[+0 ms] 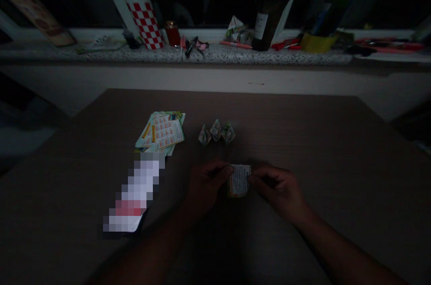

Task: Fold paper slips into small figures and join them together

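A small folded printed paper (pixel 239 181), with rows of dark text on its pale face and some yellow and green along its lower edge, is held between both hands. My left hand (pixel 209 181) pinches its upper left corner between thumb and forefinger. On the right side, my right hand (pixel 281 186) grips the edge with thumb and fingertips. Just beyond the hands stand several small folded paper pieces (pixel 216 130), pointed and joined in a row. To their left lies a loose stack of printed paper slips (pixel 164 130) with orange and yellow number blocks.
A long phone-like object (pixel 138 190), its face pixelated, lies left of my left forearm on the brown table (pixel 319 137). Along the granite sill (pixel 208 56) behind stand a checkered red-and-white bottle (pixel 144 15), a dark bottle (pixel 266 24), a small red jar (pixel 173 33) and pens.
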`<state>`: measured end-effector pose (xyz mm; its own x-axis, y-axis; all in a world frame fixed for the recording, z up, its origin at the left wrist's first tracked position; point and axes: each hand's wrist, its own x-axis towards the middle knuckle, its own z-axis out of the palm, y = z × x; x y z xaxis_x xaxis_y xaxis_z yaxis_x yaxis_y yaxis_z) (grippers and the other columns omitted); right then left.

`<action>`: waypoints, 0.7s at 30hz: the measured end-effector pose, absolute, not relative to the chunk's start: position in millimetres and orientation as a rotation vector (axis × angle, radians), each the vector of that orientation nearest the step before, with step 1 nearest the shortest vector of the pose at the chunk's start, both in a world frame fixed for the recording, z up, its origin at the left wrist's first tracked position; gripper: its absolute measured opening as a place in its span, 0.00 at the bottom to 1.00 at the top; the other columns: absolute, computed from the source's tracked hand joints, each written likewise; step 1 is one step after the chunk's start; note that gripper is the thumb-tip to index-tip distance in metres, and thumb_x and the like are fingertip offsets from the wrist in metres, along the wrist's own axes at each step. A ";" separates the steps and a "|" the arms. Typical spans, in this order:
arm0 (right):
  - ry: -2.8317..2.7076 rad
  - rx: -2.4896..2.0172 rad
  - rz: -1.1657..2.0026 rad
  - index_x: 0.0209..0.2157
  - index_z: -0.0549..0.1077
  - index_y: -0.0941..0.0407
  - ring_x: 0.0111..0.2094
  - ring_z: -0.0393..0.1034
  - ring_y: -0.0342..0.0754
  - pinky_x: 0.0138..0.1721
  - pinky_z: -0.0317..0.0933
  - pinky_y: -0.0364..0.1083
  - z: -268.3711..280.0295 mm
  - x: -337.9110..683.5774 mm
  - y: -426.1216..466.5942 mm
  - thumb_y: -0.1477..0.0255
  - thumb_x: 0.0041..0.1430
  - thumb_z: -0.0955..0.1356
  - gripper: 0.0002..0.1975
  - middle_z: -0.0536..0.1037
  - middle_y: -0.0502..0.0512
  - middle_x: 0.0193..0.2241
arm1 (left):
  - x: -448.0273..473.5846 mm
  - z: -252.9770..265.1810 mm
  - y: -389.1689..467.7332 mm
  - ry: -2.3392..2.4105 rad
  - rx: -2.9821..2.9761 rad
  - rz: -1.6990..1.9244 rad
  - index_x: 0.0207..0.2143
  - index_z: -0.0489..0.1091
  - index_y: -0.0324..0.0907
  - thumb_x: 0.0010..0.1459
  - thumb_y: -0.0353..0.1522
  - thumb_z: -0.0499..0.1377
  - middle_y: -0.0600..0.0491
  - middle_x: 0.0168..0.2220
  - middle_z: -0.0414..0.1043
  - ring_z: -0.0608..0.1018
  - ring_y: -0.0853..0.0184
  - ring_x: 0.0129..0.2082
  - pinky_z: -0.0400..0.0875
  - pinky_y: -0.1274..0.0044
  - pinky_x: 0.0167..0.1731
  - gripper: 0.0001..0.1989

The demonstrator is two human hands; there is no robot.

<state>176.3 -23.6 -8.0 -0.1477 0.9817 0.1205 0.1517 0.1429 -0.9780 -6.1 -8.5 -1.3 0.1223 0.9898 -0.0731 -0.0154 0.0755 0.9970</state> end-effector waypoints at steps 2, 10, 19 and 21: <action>-1.463 -1.189 1.164 0.26 0.75 0.57 0.26 0.68 0.44 0.28 0.63 0.43 -8.9 176.6 -23.4 0.67 0.54 0.69 0.08 0.75 0.51 0.23 | -6.1 -1.7 -8.6 1.139 1.183 1.067 0.26 0.74 0.38 0.51 0.34 0.62 0.55 0.24 0.70 0.71 0.70 0.27 0.65 0.80 0.28 0.07; -1.451 -1.180 1.164 0.26 0.75 0.57 0.26 0.68 0.44 0.28 0.64 0.43 -13.5 176.4 -24.1 0.67 0.54 0.69 0.08 0.75 0.52 0.23 | -7.2 -1.9 -8.6 1.168 1.211 1.079 0.26 0.75 0.38 0.51 0.34 0.62 0.55 0.24 0.70 0.70 0.70 0.27 0.65 0.80 0.28 0.08; -1.484 -1.192 1.180 0.27 0.76 0.57 0.27 0.70 0.45 0.30 0.64 0.43 -9.3 175.8 -23.2 0.67 0.54 0.69 0.08 0.76 0.52 0.24 | -6.8 -6.3 -7.4 1.140 1.099 1.086 0.26 0.74 0.39 0.51 0.35 0.63 0.57 0.24 0.70 0.71 0.71 0.26 0.65 0.81 0.27 0.07; -1.495 -1.198 1.181 0.27 0.76 0.57 0.27 0.70 0.45 0.30 0.64 0.43 -9.2 175.9 -23.2 0.67 0.54 0.69 0.08 0.77 0.52 0.24 | -6.4 -5.8 -7.3 1.136 1.080 1.088 0.25 0.74 0.39 0.50 0.34 0.63 0.57 0.23 0.70 0.70 0.72 0.25 0.65 0.81 0.27 0.07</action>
<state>175.9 -23.2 -9.2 -0.1675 0.9839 0.0616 0.1679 0.0901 -0.9817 -6.4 -7.3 -5.8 0.0953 0.9866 -0.1322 -0.0900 0.1408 0.9859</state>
